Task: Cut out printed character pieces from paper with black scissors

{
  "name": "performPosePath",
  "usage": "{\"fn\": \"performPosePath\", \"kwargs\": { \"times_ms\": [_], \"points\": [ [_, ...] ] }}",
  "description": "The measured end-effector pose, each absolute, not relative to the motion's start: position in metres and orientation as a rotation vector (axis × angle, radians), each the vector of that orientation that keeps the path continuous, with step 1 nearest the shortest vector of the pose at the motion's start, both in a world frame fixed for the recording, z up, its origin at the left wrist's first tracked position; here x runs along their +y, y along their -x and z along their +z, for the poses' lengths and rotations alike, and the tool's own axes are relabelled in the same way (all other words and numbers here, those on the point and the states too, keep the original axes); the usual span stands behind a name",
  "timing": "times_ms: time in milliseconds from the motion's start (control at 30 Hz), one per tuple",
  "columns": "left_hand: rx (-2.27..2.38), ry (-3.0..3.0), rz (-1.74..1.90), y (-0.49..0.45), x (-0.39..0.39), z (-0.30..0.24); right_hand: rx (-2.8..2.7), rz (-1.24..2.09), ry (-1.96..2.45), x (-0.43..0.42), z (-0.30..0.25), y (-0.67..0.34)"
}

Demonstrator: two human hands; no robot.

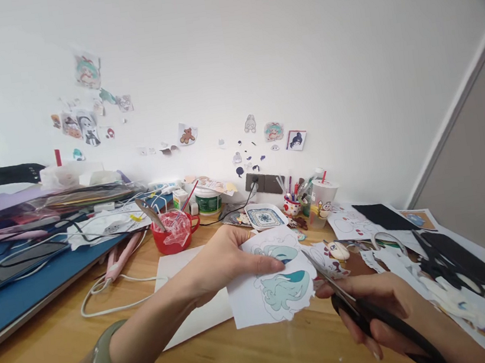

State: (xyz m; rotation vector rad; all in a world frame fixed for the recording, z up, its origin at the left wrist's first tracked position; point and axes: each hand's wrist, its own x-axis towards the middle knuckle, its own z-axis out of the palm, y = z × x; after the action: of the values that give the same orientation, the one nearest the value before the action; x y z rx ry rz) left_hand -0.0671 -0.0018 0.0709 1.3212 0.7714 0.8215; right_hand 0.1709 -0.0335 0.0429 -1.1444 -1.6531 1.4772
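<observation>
My left hand (238, 256) pinches a sheet of paper (250, 308), thumb on top and fingers hidden beneath. The sheet carries drawings in pale teal with grey outlines, and its right edge is cut unevenly. In my right hand (383, 300) is a pair of black-handled scissors (350, 304), fingers in the handle loops. Their blades point up and left, with the tip beside the sheet's right edge. Whether the blades touch the paper I cannot tell. Under my left forearm lies a white sheet (194, 325) on the wooden table.
A red mug (171, 232) with a spoon stands behind my left forearm. Farther back are a white-and-green tub (208, 201), a patterned square dish (267, 216) and a plastic cup (319, 210). Another pair of black scissors (443, 262) lies among paper scraps on the right. Cables and piled papers crowd the left.
</observation>
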Motion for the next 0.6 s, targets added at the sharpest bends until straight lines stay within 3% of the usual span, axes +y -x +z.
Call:
{"fn": "performPosePath", "kwargs": {
  "times_ms": [300,600],
  "points": [
    [0.819,-1.319,0.881,0.0641,-0.0043,0.0694,-1.669,1.413,1.262,-0.0292,0.0482,-0.1644],
    [0.842,-1.314,0.733,0.0666,0.001,0.0698,-1.768,1.509,1.072,-0.0268,0.0456,-0.1692]
  ]
}}
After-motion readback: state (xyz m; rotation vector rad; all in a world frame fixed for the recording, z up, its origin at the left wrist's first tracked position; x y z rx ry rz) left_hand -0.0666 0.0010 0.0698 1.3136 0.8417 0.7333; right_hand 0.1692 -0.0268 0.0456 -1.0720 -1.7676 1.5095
